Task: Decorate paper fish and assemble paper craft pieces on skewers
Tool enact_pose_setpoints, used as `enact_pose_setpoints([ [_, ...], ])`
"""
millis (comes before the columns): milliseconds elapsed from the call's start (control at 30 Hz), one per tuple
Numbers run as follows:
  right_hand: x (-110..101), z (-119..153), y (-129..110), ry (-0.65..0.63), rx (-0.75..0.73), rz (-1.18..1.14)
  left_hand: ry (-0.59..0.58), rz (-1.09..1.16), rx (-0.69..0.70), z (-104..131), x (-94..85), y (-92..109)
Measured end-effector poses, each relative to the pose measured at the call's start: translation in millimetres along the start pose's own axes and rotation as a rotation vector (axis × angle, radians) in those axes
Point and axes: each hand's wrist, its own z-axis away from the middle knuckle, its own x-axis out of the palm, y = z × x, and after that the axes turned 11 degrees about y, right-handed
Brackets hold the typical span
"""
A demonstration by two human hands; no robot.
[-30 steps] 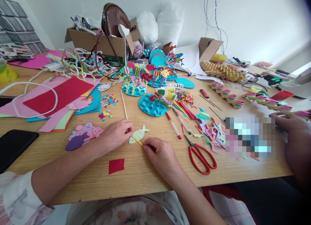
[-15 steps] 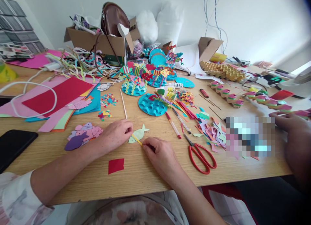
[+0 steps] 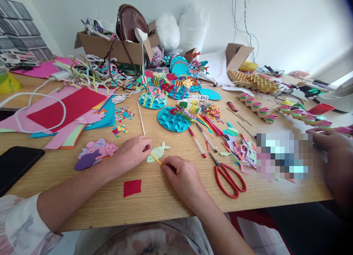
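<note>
A pale green paper fish (image 3: 159, 152) lies on the wooden table between my hands, its tail pointing away to the right. Across its body, near the head, runs a thin yellow paper strip (image 3: 156, 159). My left hand (image 3: 139, 149) pinches the strip's upper end beside the fish. The lower end is pinched by my right hand (image 3: 179, 172), whose fingertips rest close to the tabletop. Toward the table's front edge lies a red paper piece (image 3: 132, 188). Several cut paper fish (image 3: 96, 152) are piled left of my left forearm.
Red-handled scissors (image 3: 228, 178) lie right of my right hand, with pens (image 3: 197, 142) and paper scraps (image 3: 242, 150) behind. Blue round bases (image 3: 175, 119) with decorations stand farther back. A phone (image 3: 19, 166) and coloured sheets (image 3: 66, 108) are left. Another person's hand (image 3: 331, 144) is far right.
The view has shifted very slightly. Both my hands, the strip and the green fish keep the same places relative to each other.
</note>
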Motion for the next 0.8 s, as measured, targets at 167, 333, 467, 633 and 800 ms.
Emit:
enact_pose_setpoints([
  [167, 0.2, 0.5, 0.3, -0.002, -0.001, 0.003, -0.004, -0.011, 0.001, -0.1, 0.9, -1.4],
  [333, -0.1, 0.3, 0.1, -0.008, -0.011, -0.001, -0.008, -0.023, -0.005, -0.5, 0.6, -1.3],
  [467, -1.8, 0.2, -1.5, -0.016, -0.018, 0.021, -0.014, -0.006, -0.026, -0.6, 1.4, -1.7],
  [633, -2.9, 0.0, -2.5, -0.017, -0.046, 0.058, -0.009, -0.004, -0.004, -0.2, 2.3, -3.9],
  [800, -4.8, 2.1, -1.5, -0.023, -0.079, 0.061, -0.013, -0.013, 0.014, 0.2, 1.1, -3.6],
])
